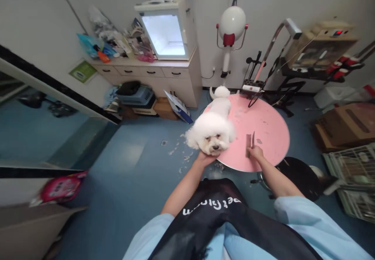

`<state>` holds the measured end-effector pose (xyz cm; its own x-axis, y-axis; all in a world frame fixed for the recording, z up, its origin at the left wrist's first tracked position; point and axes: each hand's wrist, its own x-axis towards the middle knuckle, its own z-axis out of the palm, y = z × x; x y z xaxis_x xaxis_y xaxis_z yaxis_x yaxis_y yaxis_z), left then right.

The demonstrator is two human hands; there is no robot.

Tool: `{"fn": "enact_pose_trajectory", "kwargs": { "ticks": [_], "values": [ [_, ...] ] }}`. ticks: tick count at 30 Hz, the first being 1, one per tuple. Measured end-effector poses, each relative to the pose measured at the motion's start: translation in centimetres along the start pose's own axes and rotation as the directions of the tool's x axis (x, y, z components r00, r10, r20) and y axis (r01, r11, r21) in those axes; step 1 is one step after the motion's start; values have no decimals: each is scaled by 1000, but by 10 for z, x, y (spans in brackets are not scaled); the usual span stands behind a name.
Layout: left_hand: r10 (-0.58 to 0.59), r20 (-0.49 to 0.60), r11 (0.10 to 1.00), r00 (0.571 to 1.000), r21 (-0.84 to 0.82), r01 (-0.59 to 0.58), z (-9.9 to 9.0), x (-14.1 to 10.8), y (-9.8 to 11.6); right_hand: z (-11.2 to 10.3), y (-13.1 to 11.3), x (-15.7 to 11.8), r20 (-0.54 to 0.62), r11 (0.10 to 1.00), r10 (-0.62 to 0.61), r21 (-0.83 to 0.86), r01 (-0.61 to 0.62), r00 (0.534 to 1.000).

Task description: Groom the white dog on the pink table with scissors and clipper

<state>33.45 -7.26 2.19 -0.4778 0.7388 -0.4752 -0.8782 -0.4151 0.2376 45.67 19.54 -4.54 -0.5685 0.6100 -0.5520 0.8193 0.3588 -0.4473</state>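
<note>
A fluffy white dog point(212, 129) is at the left side of a round pink grooming table point(272, 135), its head toward me and its tail at the back. My left hand point(207, 158) cups the dog under its chin, with the fingers partly hidden below the muzzle. Over the table, to the right of the dog's head, my right hand point(256, 152) grips a metal comb point(248, 142) together with curved scissors point(253, 138). Both tools point away from me, and the comb's lower part is beside my fingers.
Clumps of white fur point(186, 158) lie on the blue floor. Behind the table stand a white dryer point(233, 21) and a metal grooming arm point(272, 43). A black round stool point(301, 178) sits near my right forearm. Cardboard boxes point(348, 125) are at right, a cabinet point(193, 80) behind.
</note>
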Motion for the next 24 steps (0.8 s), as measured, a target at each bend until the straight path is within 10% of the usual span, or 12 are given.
{"fn": "enact_pose_trajectory", "kwargs": {
  "ticks": [6,11,24],
  "values": [
    [96,-161,994,982,-43,-104,16,-4,2,52,-20,-56,137,932,-60,362,6,989],
    [131,-213,988,968,-57,-146,21,0,0,71,-52,-136,436,502,-272,825,-260,858],
    [74,-111,993,991,-86,-84,4,10,-1,85,-114,-192,141,425,-450,902,72,882]
  ]
}}
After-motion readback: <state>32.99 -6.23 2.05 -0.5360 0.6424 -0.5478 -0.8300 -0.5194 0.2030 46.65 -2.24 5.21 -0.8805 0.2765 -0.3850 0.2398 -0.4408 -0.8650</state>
